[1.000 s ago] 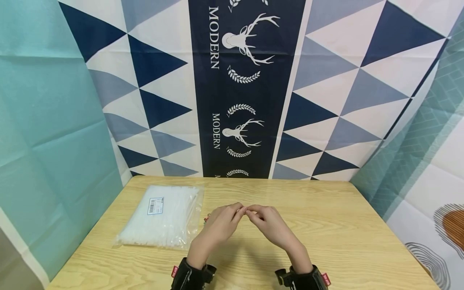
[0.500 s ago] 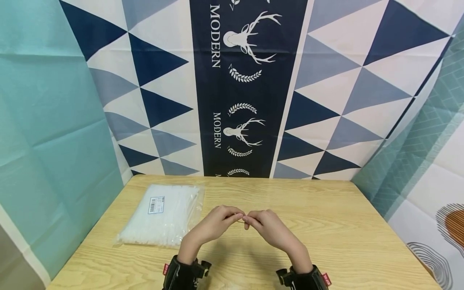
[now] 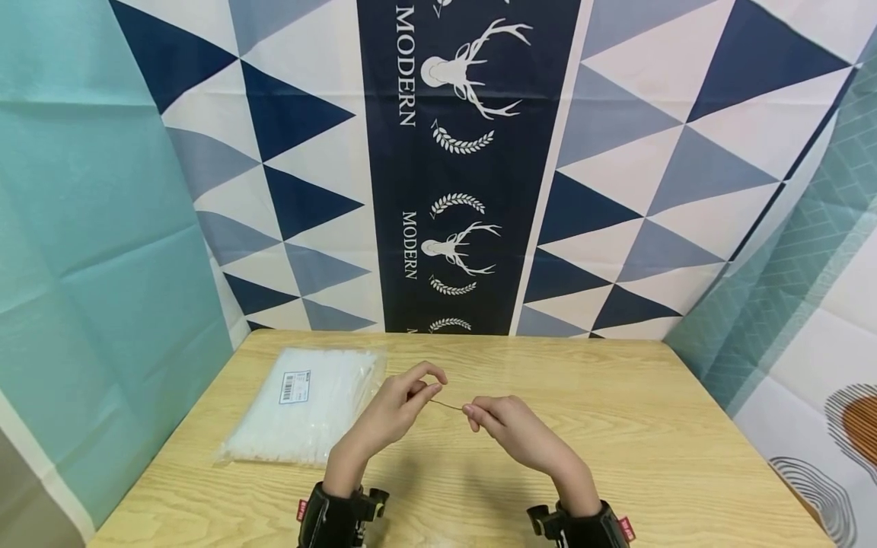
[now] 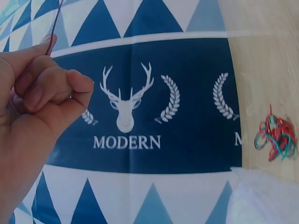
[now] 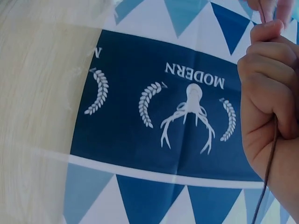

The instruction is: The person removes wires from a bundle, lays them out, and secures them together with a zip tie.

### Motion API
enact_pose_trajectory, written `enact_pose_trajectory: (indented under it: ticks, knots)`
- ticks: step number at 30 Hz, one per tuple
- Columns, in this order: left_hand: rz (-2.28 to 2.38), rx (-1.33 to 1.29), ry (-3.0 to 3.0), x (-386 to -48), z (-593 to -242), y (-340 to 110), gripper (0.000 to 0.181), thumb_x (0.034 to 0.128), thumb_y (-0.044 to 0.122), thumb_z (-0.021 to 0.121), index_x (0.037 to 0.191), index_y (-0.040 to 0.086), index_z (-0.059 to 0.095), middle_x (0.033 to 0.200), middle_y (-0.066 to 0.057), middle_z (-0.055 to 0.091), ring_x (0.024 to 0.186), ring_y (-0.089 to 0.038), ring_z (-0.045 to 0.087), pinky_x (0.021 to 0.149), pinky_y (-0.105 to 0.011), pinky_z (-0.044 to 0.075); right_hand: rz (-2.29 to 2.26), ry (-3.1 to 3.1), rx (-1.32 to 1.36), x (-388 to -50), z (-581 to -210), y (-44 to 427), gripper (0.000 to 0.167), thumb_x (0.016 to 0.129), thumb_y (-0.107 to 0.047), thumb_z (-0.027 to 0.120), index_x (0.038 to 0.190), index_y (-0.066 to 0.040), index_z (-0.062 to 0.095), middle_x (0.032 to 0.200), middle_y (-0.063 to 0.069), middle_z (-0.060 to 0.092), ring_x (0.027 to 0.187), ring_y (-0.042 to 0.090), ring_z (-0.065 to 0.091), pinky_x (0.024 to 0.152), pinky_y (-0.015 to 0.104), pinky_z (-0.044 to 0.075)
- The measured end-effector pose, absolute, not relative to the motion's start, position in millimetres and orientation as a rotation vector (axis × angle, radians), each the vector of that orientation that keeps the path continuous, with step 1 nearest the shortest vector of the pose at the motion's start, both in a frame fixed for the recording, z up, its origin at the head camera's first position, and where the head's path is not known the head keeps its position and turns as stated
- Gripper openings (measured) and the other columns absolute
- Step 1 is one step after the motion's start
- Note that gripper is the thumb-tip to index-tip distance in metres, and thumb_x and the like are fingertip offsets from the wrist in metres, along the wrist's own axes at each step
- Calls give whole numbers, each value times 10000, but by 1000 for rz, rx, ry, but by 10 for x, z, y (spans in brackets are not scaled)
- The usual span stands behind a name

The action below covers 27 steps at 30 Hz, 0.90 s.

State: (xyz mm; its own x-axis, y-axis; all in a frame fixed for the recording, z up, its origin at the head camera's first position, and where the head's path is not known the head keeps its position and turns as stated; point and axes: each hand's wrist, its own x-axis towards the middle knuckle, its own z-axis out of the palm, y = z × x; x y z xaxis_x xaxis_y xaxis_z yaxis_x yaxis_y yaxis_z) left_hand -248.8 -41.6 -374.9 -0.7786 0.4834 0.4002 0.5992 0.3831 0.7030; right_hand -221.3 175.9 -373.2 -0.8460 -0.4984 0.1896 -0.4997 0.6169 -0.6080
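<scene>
Left hand, head view: the left hand (image 3: pixel 389 409) is raised over the table (image 3: pixel 617 449), the wrist bent inward toward the middle. Its thumb points to the right hand, one finger is arched above it, and the hand holds one end of the stretch of thin cord (image 3: pixel 447 405).
Right hand, head view: the right hand (image 3: pixel 518 428) faces the left one, also bent inward. Its thumb and fingertips pinch the cord. The two hands are apart, near each other.
Cord, head view: it is in the air between both hands, brown and very thin. It slopes down a little toward the right hand, with a slight sag.
Bag, head view: a clear plastic bag (image 3: pixel 301 418) with white content and a label (image 3: pixel 295 387) lies on the table, at the left.
Left hand, left wrist view: the fingers are curled in to the palm. The cord comes out at the thumb tip and goes upward, dark and almost straight.
Threads, left wrist view: a tangle of red and green threads (image 4: pixel 278 135) lies on the table, near the bag.
Right hand, right wrist view: the fingers are closed like a fist. The cord shows above the fingertips, and another length hangs from below the curled fingers, past the wrist, gently curved.
</scene>
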Motion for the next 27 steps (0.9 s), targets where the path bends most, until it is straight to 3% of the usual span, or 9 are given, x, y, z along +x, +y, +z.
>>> enact_pose_trajectory:
  ticks: [5,10,15,18,20,22,24,26,27]
  knots:
    - [-1392,-952,-2505,-2496,-3742,-457,120,1012,185,491,1067,186,598,528,73,319,434,8,270,469,-176,285,1077,-2821,885,-2204,-3695,1874,375,1033,-349,410,798,-110,579,629,-96,305,539,-7,247,528,188,279]
    - [-1437,-945,-2510,-2477,-3725,-454,140,1021,197,469,1085,180,592,523,65,321,421,-3,284,455,-180,294,1082,-2828,815,-2177,-3644,2025,335,1028,-340,427,781,-164,570,615,-91,305,528,-6,248,516,194,285]
    - [-1199,-905,-2586,-2471,-3734,-360,176,1019,211,474,1135,172,600,545,69,374,466,-20,309,498,-196,335,1008,-2866,779,-2182,-3652,2059,348,1029,-347,423,775,-167,579,605,-92,317,513,1,247,512,200,288]
    - [-903,-846,-2641,-2452,-3757,-290,197,1006,280,492,1090,184,642,658,58,589,568,-54,498,758,-311,502,960,-2895,740,-2189,-3674,2030,332,1030,-308,438,764,-171,582,595,-91,320,500,10,234,510,194,277]
    - [-729,-827,-2651,-2431,-3775,-244,246,990,352,506,1029,184,681,802,39,693,732,-103,625,996,-453,451,951,-2903,731,-2194,-3690,1997,317,1026,-270,452,759,-164,584,593,-88,329,498,15,234,508,193,275]
    - [-652,-864,-2639,-2412,-3787,-198,291,975,406,513,981,189,707,925,48,728,882,-117,663,1128,-531,316,957,-2901,745,-2203,-3705,1952,315,1026,-261,452,769,-147,593,601,-87,340,504,15,240,511,193,279]
    - [-700,-926,-2641,-2390,-3789,-157,317,975,428,504,965,190,713,914,61,717,860,-94,649,1064,-425,416,972,-2886,775,-2216,-3716,1903,337,1031,-288,437,790,-123,606,612,-89,350,512,12,247,520,194,284]
    - [-820,-996,-2633,-2373,-3785,-124,301,985,412,492,947,192,694,817,83,674,715,-43,581,854,-269,497,997,-2861,795,-2226,-3724,1865,359,1034,-323,417,809,-119,608,615,-92,350,518,6,252,526,189,289]
    - [-891,-1026,-2623,-2366,-3779,-112,286,993,393,484,936,190,677,751,90,628,639,-20,515,725,-207,476,1019,-2846,798,-2229,-3725,1856,362,1035,-331,410,814,-121,604,616,-91,347,519,4,254,530,188,290]
